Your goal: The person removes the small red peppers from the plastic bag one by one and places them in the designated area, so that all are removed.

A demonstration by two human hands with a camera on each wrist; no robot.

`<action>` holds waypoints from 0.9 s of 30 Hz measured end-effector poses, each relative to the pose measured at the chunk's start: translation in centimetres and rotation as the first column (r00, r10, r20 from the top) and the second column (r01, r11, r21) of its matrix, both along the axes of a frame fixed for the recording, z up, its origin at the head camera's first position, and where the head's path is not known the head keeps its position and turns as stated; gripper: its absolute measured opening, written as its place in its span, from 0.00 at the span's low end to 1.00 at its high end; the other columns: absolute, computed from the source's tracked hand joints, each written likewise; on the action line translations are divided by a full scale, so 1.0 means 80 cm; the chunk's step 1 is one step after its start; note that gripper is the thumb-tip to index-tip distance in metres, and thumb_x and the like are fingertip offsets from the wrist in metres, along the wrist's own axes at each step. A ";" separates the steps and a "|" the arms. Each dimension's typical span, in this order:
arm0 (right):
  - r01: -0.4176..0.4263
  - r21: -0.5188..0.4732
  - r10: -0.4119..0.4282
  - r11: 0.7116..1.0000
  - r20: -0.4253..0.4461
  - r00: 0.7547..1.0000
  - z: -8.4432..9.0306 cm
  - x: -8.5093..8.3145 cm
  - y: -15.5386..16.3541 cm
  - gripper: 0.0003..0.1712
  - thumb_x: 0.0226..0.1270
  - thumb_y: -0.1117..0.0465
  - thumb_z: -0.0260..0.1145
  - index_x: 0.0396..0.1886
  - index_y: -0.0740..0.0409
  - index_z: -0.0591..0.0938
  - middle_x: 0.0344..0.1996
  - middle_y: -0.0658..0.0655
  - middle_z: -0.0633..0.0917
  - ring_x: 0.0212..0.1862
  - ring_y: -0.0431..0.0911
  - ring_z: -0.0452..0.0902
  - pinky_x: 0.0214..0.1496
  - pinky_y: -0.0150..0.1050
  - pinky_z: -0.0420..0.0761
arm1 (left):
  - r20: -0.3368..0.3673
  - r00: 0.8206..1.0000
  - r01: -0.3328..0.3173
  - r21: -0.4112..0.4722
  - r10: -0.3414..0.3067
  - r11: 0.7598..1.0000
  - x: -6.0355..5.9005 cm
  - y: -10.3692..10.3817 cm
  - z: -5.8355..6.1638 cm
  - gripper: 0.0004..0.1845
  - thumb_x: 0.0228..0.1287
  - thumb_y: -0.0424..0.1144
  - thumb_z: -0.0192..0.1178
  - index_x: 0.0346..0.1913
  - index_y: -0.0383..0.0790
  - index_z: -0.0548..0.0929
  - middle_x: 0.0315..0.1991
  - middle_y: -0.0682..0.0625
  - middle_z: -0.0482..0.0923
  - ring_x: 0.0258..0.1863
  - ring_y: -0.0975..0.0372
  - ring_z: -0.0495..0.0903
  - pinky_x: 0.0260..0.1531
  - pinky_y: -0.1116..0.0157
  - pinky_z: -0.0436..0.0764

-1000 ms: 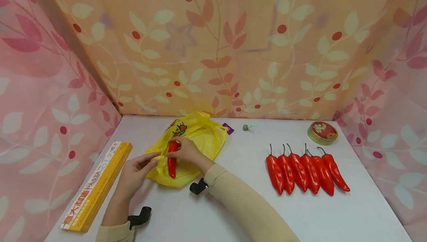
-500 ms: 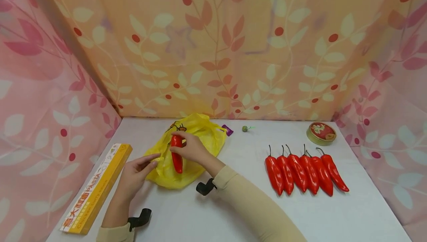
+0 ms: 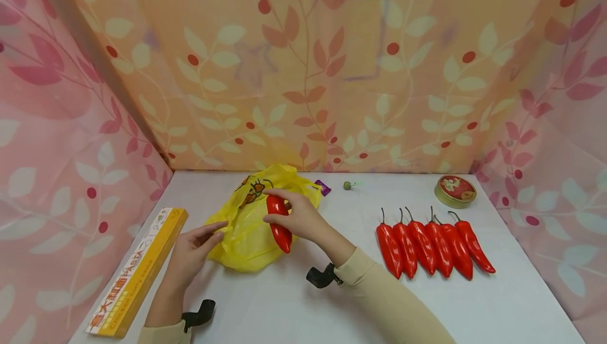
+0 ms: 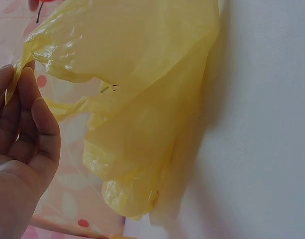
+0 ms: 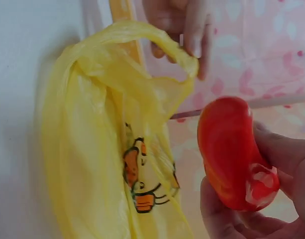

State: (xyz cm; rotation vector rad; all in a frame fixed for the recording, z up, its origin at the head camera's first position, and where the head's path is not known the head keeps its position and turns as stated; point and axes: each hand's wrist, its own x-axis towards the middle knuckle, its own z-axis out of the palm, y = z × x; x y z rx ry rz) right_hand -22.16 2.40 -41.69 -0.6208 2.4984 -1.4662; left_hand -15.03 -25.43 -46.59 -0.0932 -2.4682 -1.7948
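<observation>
A glossy red chili pepper [image 3: 278,224] is held in my right hand [image 3: 303,218], between thumb and fingers, above the right part of a yellow plastic bag [image 3: 248,238]. In the right wrist view the pepper [image 5: 227,149] is seen end-on beside the bag [image 5: 77,164]. My left hand [image 3: 191,252] pinches the bag's edge at its left side; in the left wrist view a handle loop of the bag [image 4: 142,114] runs between the thumb and fingers [image 4: 30,92]. Several more red peppers [image 3: 429,249] lie side by side on the right, stems pointing away.
A yellow pasta box [image 3: 142,270] lies slantwise at the left. Behind the bag are a small purple wrapped candy [image 3: 323,188] and a small green ball-like thing [image 3: 348,185]. A round tin [image 3: 456,191] stands at the back right. Patterned curtains [image 3: 332,70] enclose the white table [image 3: 351,302].
My right hand has moved right with the pepper, from over the middle of the bag to its right side. The left hand stays at the bag's edge. The view tilts slightly upward.
</observation>
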 end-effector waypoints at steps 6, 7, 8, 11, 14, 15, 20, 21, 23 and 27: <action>0.003 -0.025 -0.003 1.000 -0.006 1.000 0.009 0.011 0.030 0.34 0.64 0.47 0.73 0.69 0.31 0.74 0.57 0.52 0.79 0.56 0.52 0.75 0.39 0.40 0.88 | 0.011 1.000 -0.004 -0.011 0.004 1.000 0.001 -0.001 -0.002 0.19 0.72 0.43 0.63 0.60 0.38 0.84 0.61 0.39 0.80 0.47 0.71 0.80 0.48 0.78 0.80; 0.000 -0.035 -0.001 0.999 -0.012 1.000 0.009 0.012 0.036 0.34 0.65 0.48 0.73 0.70 0.31 0.73 0.58 0.51 0.79 0.57 0.51 0.75 0.41 0.41 0.88 | 0.013 1.000 -0.005 -0.014 0.005 1.000 0.001 -0.001 -0.002 0.19 0.72 0.43 0.63 0.60 0.39 0.83 0.61 0.39 0.80 0.48 0.71 0.80 0.48 0.78 0.80; -0.004 -0.051 0.003 0.999 -0.011 1.000 0.009 0.013 0.042 0.34 0.66 0.50 0.72 0.71 0.31 0.72 0.58 0.51 0.78 0.58 0.51 0.74 0.42 0.42 0.88 | 0.015 1.000 -0.006 -0.018 0.007 1.000 0.001 -0.001 -0.002 0.19 0.72 0.43 0.63 0.61 0.39 0.83 0.61 0.40 0.80 0.49 0.72 0.80 0.48 0.79 0.80; -0.014 -0.078 0.014 0.997 -0.003 1.000 0.006 0.018 0.064 0.36 0.68 0.55 0.70 0.73 0.30 0.70 0.60 0.50 0.77 0.59 0.51 0.73 0.46 0.43 0.87 | 0.023 1.000 -0.010 -0.024 0.010 1.000 0.001 -0.001 -0.001 0.19 0.72 0.43 0.62 0.61 0.39 0.83 0.62 0.40 0.80 0.50 0.73 0.79 0.49 0.79 0.79; 0.017 -0.090 -0.017 0.996 0.005 1.000 0.000 0.024 0.086 0.38 0.68 0.58 0.70 0.74 0.31 0.68 0.61 0.51 0.76 0.59 0.51 0.74 0.48 0.44 0.87 | 0.028 1.000 -0.010 -0.026 0.011 1.000 0.001 -0.001 0.000 0.20 0.72 0.43 0.62 0.62 0.39 0.83 0.62 0.40 0.80 0.50 0.74 0.79 0.49 0.79 0.79; 0.038 -0.087 -0.038 0.996 0.002 0.999 -0.001 0.027 0.094 0.39 0.67 0.58 0.71 0.74 0.32 0.68 0.62 0.51 0.77 0.59 0.51 0.75 0.48 0.44 0.87 | 0.029 1.000 -0.010 -0.026 0.011 1.000 0.001 -0.001 0.000 0.20 0.72 0.43 0.62 0.62 0.38 0.83 0.62 0.40 0.79 0.50 0.74 0.79 0.49 0.79 0.79; 0.184 -0.048 -0.184 0.982 -0.001 0.983 -0.006 0.039 0.128 0.38 0.62 0.54 0.76 0.70 0.34 0.71 0.62 0.52 0.78 0.59 0.54 0.77 0.48 0.47 0.87 | 0.022 1.000 -0.012 -0.019 0.012 1.000 0.000 -0.001 -0.001 0.19 0.72 0.42 0.62 0.61 0.37 0.83 0.62 0.39 0.80 0.50 0.73 0.80 0.49 0.78 0.80; 0.212 -0.029 -0.212 0.977 -0.002 0.977 -0.007 0.042 0.136 0.37 0.61 0.54 0.77 0.68 0.33 0.73 0.62 0.52 0.78 0.59 0.54 0.77 0.47 0.48 0.88 | 0.019 1.000 -0.013 -0.020 0.013 1.000 0.000 -0.001 -0.001 0.19 0.72 0.42 0.62 0.61 0.37 0.83 0.61 0.39 0.80 0.49 0.73 0.80 0.48 0.78 0.80; 0.258 0.021 -0.258 0.966 -0.010 0.966 -0.012 0.047 0.150 0.36 0.60 0.52 0.77 0.68 0.32 0.74 0.62 0.52 0.78 0.59 0.55 0.77 0.45 0.49 0.88 | 0.013 1.000 -0.012 -0.024 0.012 1.000 0.000 -0.001 0.000 0.19 0.72 0.42 0.62 0.61 0.37 0.83 0.61 0.39 0.80 0.49 0.73 0.80 0.48 0.78 0.80; 0.296 0.128 -0.292 0.947 -0.043 0.955 -0.025 0.056 0.178 0.36 0.60 0.52 0.77 0.68 0.32 0.75 0.59 0.52 0.80 0.57 0.55 0.78 0.43 0.46 0.88 | 0.004 1.000 -0.010 -0.027 0.010 1.000 0.000 0.000 0.001 0.19 0.72 0.42 0.62 0.61 0.38 0.83 0.61 0.39 0.80 0.47 0.72 0.80 0.47 0.78 0.80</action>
